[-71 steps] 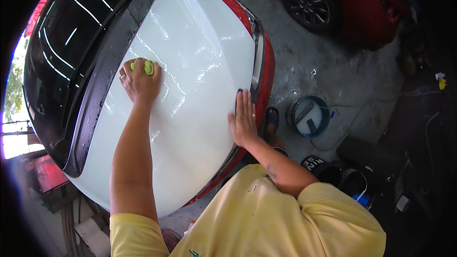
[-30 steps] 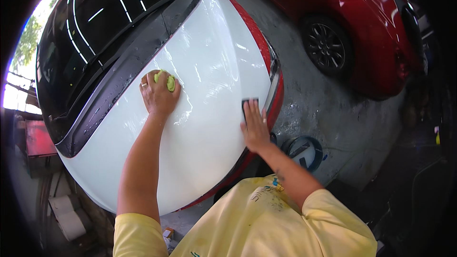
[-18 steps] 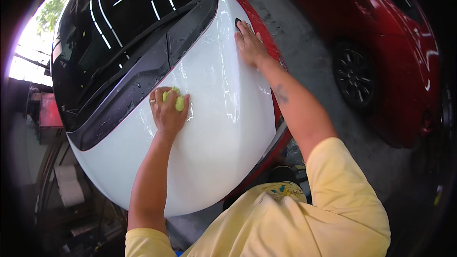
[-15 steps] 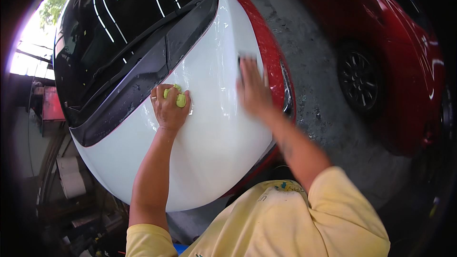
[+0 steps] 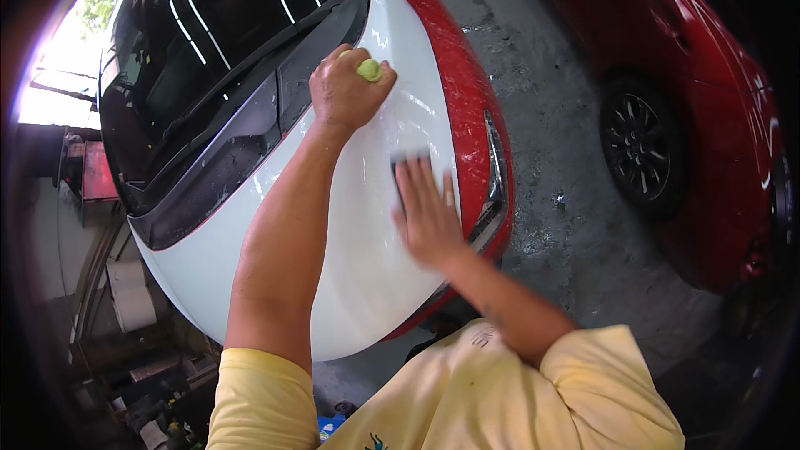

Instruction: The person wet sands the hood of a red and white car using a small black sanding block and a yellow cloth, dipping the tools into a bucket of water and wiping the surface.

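Note:
A wet white car hood (image 5: 367,275) with red front fenders lies beneath both my hands. My left hand (image 5: 346,92), a closed fist, squeezes a soft yellow-green wad (image 5: 369,71) over the hood near its windshield end; whether it is sponge or cloth I cannot tell. Lower down, toward the headlight side, my right hand (image 5: 429,217) presses a thin dark grey pad (image 5: 410,155) flat against the white paint. Its fingers lie over the pad, hiding most of it, and motion blurs it slightly.
Black wiper cowl (image 5: 217,175) and windshield (image 5: 225,25) border the hood on the left. A headlight (image 5: 497,175) is at its front right. Another red car with a dark wheel (image 5: 640,140) stands across the wet grey floor (image 5: 550,158). Clutter and a white roll (image 5: 132,296) sit at lower left.
My left hand has moved up and right with the yellow-green wad. My right hand has slid back down the hood toward me with the dark pad under its fingers.

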The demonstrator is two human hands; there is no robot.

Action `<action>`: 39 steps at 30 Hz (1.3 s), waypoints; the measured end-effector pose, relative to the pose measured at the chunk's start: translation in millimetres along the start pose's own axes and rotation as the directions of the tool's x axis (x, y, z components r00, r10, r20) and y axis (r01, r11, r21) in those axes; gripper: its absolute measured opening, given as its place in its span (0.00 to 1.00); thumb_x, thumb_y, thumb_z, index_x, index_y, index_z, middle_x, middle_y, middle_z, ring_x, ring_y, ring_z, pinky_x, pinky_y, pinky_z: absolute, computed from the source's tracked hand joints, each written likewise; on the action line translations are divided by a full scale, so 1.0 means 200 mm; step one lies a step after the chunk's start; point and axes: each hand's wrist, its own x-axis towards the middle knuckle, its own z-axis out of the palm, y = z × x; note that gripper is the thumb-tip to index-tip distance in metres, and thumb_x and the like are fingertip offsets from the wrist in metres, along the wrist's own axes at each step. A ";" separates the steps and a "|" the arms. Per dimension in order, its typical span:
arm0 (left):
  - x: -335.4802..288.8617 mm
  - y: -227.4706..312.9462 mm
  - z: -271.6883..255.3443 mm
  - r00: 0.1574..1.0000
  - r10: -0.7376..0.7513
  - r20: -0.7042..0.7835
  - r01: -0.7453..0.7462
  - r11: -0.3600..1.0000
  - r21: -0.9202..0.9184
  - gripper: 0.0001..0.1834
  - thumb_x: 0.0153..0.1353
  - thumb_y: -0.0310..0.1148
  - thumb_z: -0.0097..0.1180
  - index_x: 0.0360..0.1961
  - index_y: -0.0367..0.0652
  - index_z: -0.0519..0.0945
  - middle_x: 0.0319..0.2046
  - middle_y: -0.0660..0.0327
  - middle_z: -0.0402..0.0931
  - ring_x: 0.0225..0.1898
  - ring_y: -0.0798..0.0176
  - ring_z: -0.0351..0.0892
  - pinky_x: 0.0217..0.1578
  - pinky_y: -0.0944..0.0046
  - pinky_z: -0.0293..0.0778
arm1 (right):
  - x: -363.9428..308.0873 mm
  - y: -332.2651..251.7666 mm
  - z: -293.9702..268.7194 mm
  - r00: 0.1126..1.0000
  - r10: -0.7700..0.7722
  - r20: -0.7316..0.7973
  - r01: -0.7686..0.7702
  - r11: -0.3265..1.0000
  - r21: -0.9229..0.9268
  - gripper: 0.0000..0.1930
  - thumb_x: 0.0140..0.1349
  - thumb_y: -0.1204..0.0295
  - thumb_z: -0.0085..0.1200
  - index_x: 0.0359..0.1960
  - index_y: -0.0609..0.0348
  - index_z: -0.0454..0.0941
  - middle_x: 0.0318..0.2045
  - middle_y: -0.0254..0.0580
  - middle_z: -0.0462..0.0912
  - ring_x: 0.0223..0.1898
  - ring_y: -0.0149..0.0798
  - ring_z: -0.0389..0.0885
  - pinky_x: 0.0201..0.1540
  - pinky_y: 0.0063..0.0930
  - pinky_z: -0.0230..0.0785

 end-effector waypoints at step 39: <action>-0.48 -0.37 -0.16 0.984 0.179 0.015 -0.176 0.945 0.276 0.19 0.58 0.37 0.74 0.51 0.49 0.87 0.62 0.51 0.74 0.65 0.38 0.71 0.66 0.41 0.70 | 0.95 0.32 -0.15 0.996 -0.002 -0.089 0.019 0.981 0.194 0.38 0.83 0.54 0.44 0.86 0.58 0.49 0.86 0.56 0.50 0.88 0.57 0.44 0.85 0.65 0.35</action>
